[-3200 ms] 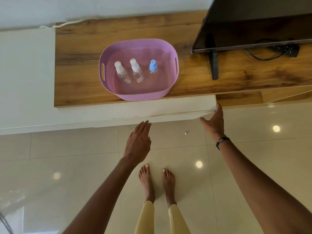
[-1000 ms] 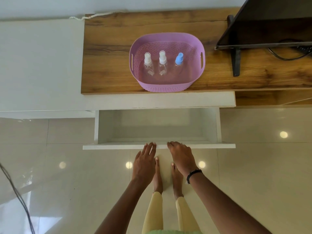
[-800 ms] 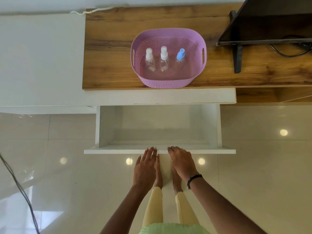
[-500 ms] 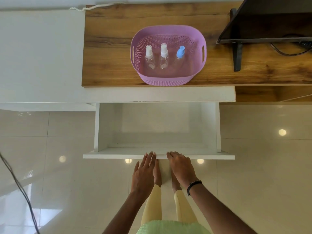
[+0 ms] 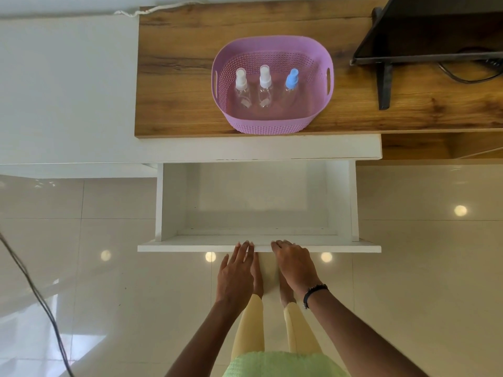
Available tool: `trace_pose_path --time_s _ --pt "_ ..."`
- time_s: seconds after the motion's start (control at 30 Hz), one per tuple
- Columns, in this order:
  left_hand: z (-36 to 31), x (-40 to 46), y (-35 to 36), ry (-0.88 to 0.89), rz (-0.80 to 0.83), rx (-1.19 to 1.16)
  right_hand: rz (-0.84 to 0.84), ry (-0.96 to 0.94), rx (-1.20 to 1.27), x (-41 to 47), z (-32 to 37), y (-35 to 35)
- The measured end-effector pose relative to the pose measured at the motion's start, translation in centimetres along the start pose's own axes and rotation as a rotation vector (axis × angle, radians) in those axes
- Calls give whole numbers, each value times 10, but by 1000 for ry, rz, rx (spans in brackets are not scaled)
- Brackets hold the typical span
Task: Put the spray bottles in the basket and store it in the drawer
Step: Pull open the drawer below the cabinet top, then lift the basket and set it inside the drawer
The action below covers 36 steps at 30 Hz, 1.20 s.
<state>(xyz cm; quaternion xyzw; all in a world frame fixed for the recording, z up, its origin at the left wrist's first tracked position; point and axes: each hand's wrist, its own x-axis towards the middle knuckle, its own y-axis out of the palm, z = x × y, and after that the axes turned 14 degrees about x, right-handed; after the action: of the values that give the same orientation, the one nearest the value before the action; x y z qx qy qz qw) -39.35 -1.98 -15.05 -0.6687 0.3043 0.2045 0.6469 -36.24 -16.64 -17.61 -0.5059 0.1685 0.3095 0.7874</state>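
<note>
Drawer (image 5: 258, 202) pulled out wide, white, nothing inside. Left hand (image 5: 235, 276) flat, fingers extended, tips touching the drawer's front panel top edge near its middle; holds nothing. Right hand (image 5: 294, 265) just beside it, fingers curled down over the same front edge, not closed around anything else. Purple basket (image 5: 272, 123) sits on the wooden top (image 5: 177, 77), at its front edge, directly behind the drawer. Three spray bottles upright in a row inside: two white-capped (image 5: 241, 85) (image 5: 264, 83), one blue-capped (image 5: 291, 80) rightmost. TV (image 5: 435, 31) at the top's right end.
</note>
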Motion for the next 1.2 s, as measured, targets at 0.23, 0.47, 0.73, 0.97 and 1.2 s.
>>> trace_pose_path --time_s 0.23,0.47,0.73,0.97,1.2 --pt "-1 1 0 -12 -11 1 -32 -27 10 -1 -2 0" --pt "2 2 -1 1 -12 40 -43 -52 -4 -2 0 -6" --pt "16 23 -36 -26 -180 -259 -398 -141 238 11 -14 -54" --pt "42 89 -146 -125 -553 -524 -827 -36 517 58 -20 -182" --pt "59 140 -247 -251 -589 -853 -865 132 759 116 -21 -264"
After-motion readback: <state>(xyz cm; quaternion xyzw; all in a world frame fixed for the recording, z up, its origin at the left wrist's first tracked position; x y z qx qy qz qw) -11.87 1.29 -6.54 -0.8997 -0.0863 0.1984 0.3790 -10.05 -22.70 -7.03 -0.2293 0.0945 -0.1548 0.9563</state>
